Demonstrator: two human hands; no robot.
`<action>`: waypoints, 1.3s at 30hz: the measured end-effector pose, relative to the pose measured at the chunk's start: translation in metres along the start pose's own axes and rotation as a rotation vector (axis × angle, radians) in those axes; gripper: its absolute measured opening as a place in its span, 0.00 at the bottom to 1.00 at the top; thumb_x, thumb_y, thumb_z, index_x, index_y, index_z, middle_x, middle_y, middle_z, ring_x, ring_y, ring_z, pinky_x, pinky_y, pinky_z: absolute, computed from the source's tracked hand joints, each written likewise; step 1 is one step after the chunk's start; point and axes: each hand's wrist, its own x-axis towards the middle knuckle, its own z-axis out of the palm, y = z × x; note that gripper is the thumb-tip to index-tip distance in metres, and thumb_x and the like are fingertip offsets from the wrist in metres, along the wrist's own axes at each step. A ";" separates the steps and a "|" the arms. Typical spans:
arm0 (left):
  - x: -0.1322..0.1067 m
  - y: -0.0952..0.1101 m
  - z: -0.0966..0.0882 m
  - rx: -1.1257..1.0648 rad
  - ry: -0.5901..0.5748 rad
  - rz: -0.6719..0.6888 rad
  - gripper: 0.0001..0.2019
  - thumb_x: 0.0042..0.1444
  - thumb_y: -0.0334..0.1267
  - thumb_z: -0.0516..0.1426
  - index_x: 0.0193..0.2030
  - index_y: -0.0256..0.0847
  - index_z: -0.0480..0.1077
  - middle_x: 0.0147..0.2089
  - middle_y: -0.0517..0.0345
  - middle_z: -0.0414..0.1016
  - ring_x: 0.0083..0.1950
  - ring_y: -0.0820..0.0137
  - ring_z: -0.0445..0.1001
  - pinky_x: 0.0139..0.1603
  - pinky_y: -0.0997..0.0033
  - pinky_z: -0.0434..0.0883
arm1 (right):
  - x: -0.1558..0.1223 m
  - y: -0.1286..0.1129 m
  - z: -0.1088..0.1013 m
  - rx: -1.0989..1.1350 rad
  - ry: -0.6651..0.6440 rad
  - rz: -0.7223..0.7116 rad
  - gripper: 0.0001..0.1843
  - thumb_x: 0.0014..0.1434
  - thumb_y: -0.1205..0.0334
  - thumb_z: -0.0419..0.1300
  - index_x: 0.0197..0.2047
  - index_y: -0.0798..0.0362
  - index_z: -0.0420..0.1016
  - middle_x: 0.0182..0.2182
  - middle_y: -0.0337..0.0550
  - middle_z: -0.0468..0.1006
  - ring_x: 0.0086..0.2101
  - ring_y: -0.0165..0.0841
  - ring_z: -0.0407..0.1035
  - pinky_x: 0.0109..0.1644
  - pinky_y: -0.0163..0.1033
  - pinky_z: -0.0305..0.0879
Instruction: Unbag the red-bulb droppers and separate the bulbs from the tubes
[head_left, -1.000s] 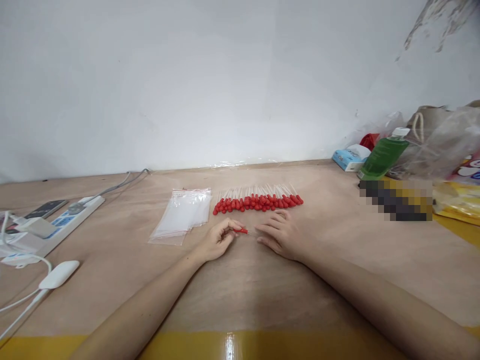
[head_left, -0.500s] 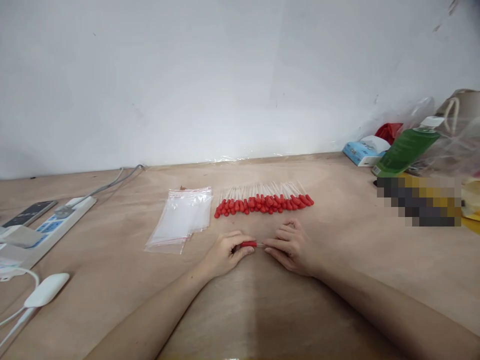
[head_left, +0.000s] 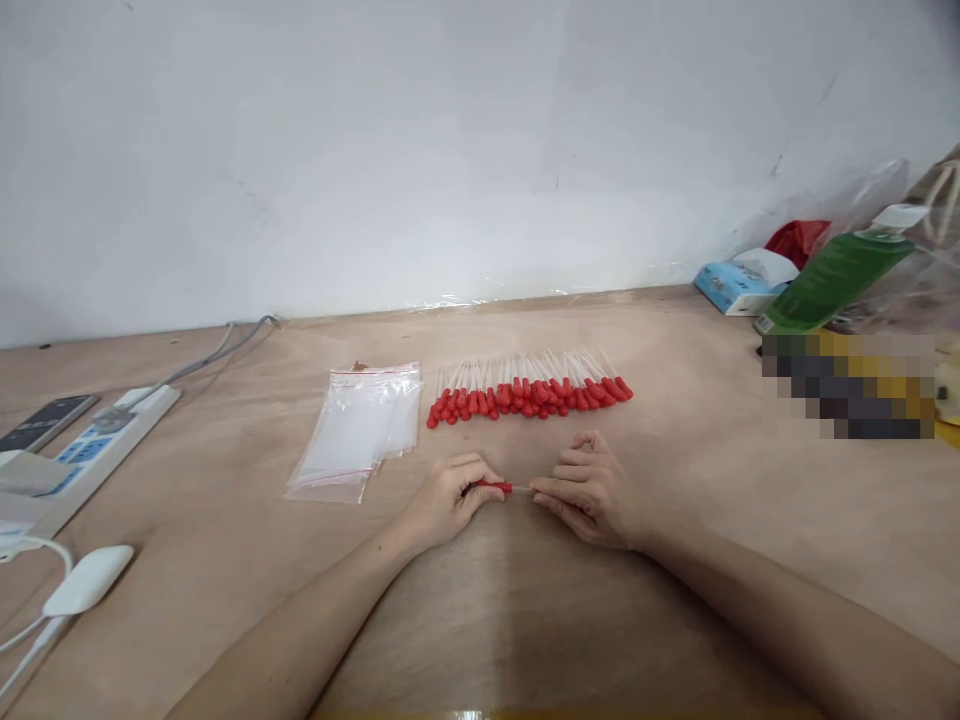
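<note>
Ok so, one small dropper with a red rubber bulb and a thin clear tube point(head_left: 504, 487) is held low over the pale wooden tabletop point(head_left: 675, 600), dead centre and close to the person. The left hand point(head_left: 448, 498) is pinched on the red bulb end and the right hand point(head_left: 589, 490) is pinched on the clear tube end. Both are clamped on the same dropper, fingertips near each other but apart.

Just behind it a neat row of matching red-bulbed droppers point(head_left: 529, 392) lies flat, bulbs toward the person. Beside the row on its left is a stack of clear zip bags with red seal strips point(head_left: 356, 430).

Far left there's a white power strip with blue labels point(head_left: 105, 445), a dark flat phone point(head_left: 45, 422) and a white oval gadget on a cable point(head_left: 88, 578). Far right by the wall are a green pouch with a white cap point(head_left: 836, 272) and a light blue tissue pack point(head_left: 731, 287). The print on all of these is too small to read.
</note>
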 end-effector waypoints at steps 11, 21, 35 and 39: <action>-0.004 -0.010 0.003 0.071 0.286 -0.041 0.10 0.57 0.36 0.52 0.43 0.42 0.71 0.38 0.55 0.69 0.37 0.72 0.69 0.35 0.74 0.67 | -0.010 0.014 0.003 0.011 0.044 0.168 0.11 0.57 0.65 0.51 0.41 0.51 0.72 0.21 0.37 0.71 0.24 0.27 0.61 0.39 0.40 0.49; -0.009 -0.017 -0.005 0.357 0.503 -0.042 0.11 0.55 0.33 0.51 0.45 0.42 0.67 0.38 0.58 0.67 0.31 0.77 0.68 0.34 0.77 0.69 | -0.009 0.018 0.013 -0.266 0.213 0.175 0.07 0.55 0.69 0.52 0.30 0.53 0.70 0.19 0.36 0.71 0.23 0.27 0.60 0.37 0.38 0.48; -0.001 -0.011 -0.018 0.370 0.534 -0.185 0.07 0.51 0.39 0.56 0.37 0.43 0.69 0.40 0.58 0.67 0.37 0.71 0.69 0.29 0.75 0.69 | -0.001 0.009 0.004 -0.115 -0.094 0.151 0.15 0.55 0.57 0.54 0.45 0.52 0.71 0.33 0.43 0.74 0.35 0.33 0.64 0.44 0.43 0.49; 0.018 -0.024 -0.035 0.520 0.521 -0.079 0.11 0.52 0.39 0.55 0.42 0.42 0.70 0.42 0.55 0.68 0.46 0.65 0.67 0.48 0.63 0.66 | -0.001 0.008 0.001 -0.111 -0.157 0.162 0.21 0.53 0.54 0.55 0.49 0.52 0.69 0.37 0.46 0.72 0.38 0.36 0.62 0.44 0.44 0.49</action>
